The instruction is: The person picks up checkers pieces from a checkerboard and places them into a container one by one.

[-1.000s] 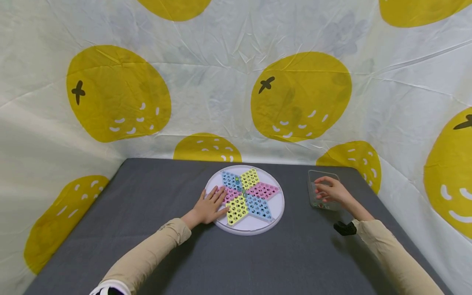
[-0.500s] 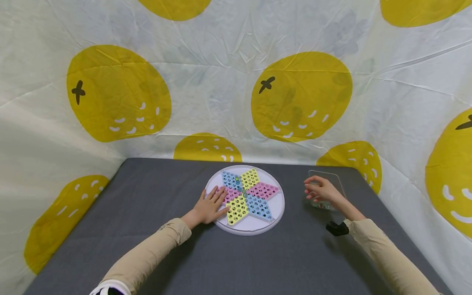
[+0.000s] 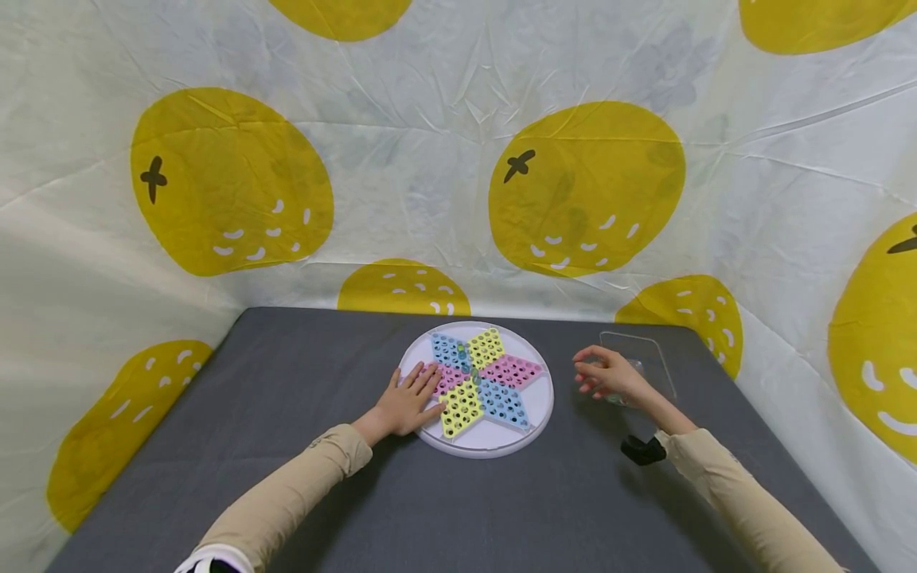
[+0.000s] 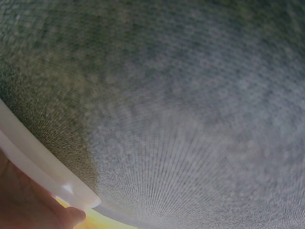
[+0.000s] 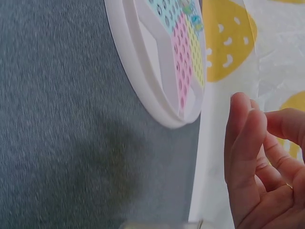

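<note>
A round white Chinese checkers board (image 3: 533, 410) lies on the table, its star of pink, yellow and blue points full of holes. Several glass marbles (image 3: 462, 352) sit in the blue point at its upper left and towards the centre. My left hand (image 3: 407, 402) rests spread on the board's left edge; the left wrist view catches the white rim and part of the hand. To the right of the board, my right hand (image 3: 609, 374) is held above the table, thumb and fingertips drawn together in a pinch as on a marble, which the fingertips hide.
A clear plastic box (image 3: 662, 362) with marbles in it stands at the right, partly behind the right hand. Dark grey cloth (image 3: 501, 509) covers the table. A pale curtain (image 3: 408, 183) printed with yellow fruit hangs behind and along both sides.
From over the clear box, my right hand has moved left towards the board, its fingers still drawn together. My left hand and the board have stayed put.
</note>
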Available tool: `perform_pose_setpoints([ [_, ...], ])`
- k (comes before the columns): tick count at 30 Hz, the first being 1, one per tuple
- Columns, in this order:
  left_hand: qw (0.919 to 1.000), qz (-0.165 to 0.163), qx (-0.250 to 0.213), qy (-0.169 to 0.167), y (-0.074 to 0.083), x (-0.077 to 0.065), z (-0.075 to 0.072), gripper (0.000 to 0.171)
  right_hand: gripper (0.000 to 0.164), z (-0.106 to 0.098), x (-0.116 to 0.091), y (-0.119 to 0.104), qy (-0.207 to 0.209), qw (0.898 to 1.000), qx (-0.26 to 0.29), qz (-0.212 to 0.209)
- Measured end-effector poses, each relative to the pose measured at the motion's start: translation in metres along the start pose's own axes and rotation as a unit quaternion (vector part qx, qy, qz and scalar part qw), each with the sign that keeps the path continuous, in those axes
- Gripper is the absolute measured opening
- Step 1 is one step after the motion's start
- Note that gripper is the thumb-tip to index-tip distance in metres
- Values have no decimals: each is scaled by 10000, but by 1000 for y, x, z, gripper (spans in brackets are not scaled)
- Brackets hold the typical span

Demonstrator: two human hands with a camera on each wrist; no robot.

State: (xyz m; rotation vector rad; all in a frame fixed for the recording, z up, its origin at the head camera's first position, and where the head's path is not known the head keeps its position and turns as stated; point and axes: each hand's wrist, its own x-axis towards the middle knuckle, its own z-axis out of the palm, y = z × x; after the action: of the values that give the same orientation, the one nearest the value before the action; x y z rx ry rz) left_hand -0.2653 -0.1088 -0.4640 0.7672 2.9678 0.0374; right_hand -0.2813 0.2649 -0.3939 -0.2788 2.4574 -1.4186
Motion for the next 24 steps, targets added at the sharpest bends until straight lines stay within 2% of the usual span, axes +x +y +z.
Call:
perform_pose_setpoints([
  [11, 10000, -13, -24, 16, 1, 0, 0, 67, 30, 23, 0, -11, -224, 9994, -185, -171],
  [24, 10000, 6, -73, 42, -1, 1, 3, 68, 32, 47, 10, -10, -590, 9979, -61, -259],
])
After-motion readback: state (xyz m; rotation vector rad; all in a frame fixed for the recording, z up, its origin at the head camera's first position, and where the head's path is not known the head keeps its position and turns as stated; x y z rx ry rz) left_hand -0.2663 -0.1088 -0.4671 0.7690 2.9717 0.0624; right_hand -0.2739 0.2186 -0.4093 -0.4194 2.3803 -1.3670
